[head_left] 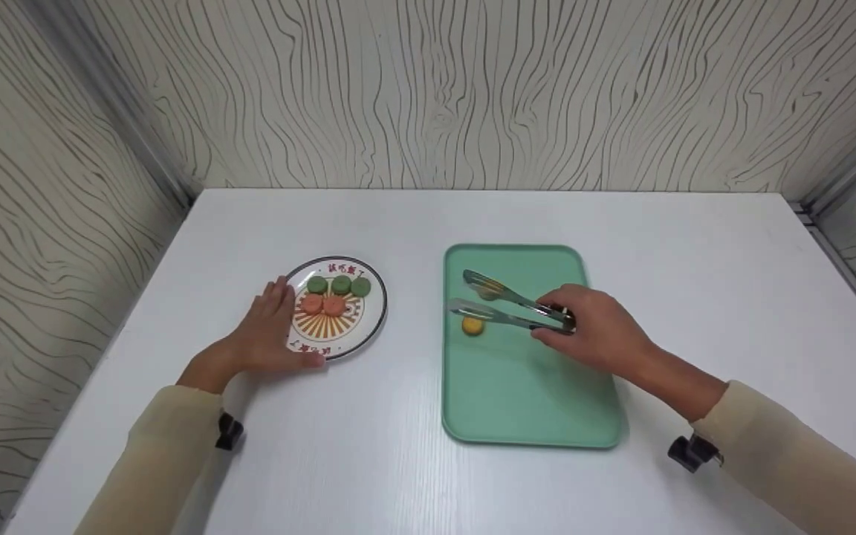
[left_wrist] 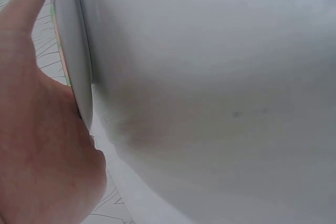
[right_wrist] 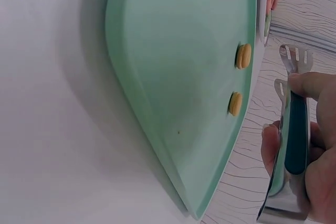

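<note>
My left hand (head_left: 268, 338) rests against the left side of a white plate (head_left: 367, 319), its fingers and thumb spread along the rim. On the plate sit three green macarons (head_left: 341, 284) and two pinkish-orange macarons (head_left: 334, 305). My right hand (head_left: 602, 327) holds metal tongs (head_left: 498, 316) with dark green grips (right_wrist: 297, 135). The tongs' arms are spread apart above a green tray (head_left: 517, 401). Two yellow macarons lie on this tray; the nearer one (head_left: 472, 327) is just below the tongs' lower arm, the other partly behind the upper arm. Nothing is pinched in the tongs.
The white table (head_left: 391, 438) carries plate and tray side by side, with a gap between them. Wood-grain-patterned panels (head_left: 435, 96) stand at the back and sides. Each sleeve has a small black device (head_left: 229, 431) at the wrist.
</note>
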Available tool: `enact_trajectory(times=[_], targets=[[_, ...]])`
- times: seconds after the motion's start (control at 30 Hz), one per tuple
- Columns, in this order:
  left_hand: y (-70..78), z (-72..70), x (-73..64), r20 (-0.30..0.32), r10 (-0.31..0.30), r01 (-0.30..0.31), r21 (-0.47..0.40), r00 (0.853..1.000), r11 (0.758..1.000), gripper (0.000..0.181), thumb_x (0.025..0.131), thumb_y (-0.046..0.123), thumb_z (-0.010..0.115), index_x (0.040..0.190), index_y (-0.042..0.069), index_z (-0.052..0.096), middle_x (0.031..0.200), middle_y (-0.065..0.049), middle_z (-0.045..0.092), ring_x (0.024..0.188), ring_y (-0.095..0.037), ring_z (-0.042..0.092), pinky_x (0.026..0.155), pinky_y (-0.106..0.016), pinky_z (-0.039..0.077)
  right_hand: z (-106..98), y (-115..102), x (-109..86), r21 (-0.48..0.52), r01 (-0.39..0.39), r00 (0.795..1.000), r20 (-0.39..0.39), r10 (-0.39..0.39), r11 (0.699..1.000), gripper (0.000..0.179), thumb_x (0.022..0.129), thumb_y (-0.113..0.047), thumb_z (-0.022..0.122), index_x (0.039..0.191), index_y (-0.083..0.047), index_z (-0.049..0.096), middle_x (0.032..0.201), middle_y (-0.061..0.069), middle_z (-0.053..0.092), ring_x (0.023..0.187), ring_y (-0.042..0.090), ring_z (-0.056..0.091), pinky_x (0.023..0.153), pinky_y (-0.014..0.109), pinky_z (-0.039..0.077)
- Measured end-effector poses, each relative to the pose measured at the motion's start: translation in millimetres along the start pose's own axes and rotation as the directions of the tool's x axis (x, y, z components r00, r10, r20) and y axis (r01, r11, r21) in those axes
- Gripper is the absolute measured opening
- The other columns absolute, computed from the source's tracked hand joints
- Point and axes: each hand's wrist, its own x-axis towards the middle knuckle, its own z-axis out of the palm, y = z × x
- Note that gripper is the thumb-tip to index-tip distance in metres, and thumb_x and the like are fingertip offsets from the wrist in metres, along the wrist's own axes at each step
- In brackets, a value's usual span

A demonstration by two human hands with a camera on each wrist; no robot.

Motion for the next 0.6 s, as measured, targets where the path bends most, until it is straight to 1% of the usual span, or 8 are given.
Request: enact_trajectory(times=[0.1,0.23,0.4,0.6], targets=[[0.4,0.0,0.3,-0.001,0.0,0.0,0.008,1.0,1.0,0.133,0.064,0.078,0.06,0.146,-0.01,0.003,0.153,-0.025,-0.009,0.141,-0.039,-0.01,0.113,-0.052,0.002,-2,3,-1.4,-0.005,-0.022,1.0,0.005,0.022,1.0,0.031,0.078,-0.03,0.076,0.104,-0.016,0.068,0.091,-0.008,0.061,0.07,0.01,0.051,0.059,0.026,0.045],[0.2,0.1,0.3,-0.003,0.002,-0.002,0.012,1.0,1.0,0.133,0.064,0.079,0.06,0.146,-0.01,0.003,0.153,-0.025,-0.009,0.141,-0.039,-0.01,0.113,-0.052,0.003,-1,6,-4.5,-0.008,-0.044,0.999,0.03,0.044,0.999,0.032,0.078,-0.031,0.076,0.106,-0.016,0.067,0.09,-0.008,0.061,0.07,0.012,0.05,0.06,0.027,0.044],[-0.9,0.6,0.6,0.001,0.004,-0.004,0.007,1.0,1.0,0.133,0.064,0.079,0.06,0.146,-0.01,0.003,0.153,-0.025,-0.009,0.14,-0.04,-0.01,0.113,-0.052,0.002,5,11,-6.7,0.003,-0.026,0.997,0.069,0.026,1.0,0.03,0.078,-0.031,0.076,0.104,-0.018,0.068,0.087,-0.01,0.061,0.07,0.009,0.05,0.06,0.025,0.044],[-1.5,1.5,1.5,0.005,-0.01,0.01,0.018,1.0,1.0,0.134,0.063,0.08,0.059,0.147,-0.008,0.001,0.154,-0.023,-0.01,0.141,-0.037,-0.011,0.113,-0.051,0.002,11,16,-6.7,0.023,-0.013,0.995,0.096,0.011,1.0,0.028,0.078,-0.03,0.076,0.102,-0.017,0.069,0.088,-0.008,0.064,0.071,0.008,0.052,0.062,0.025,0.045]])
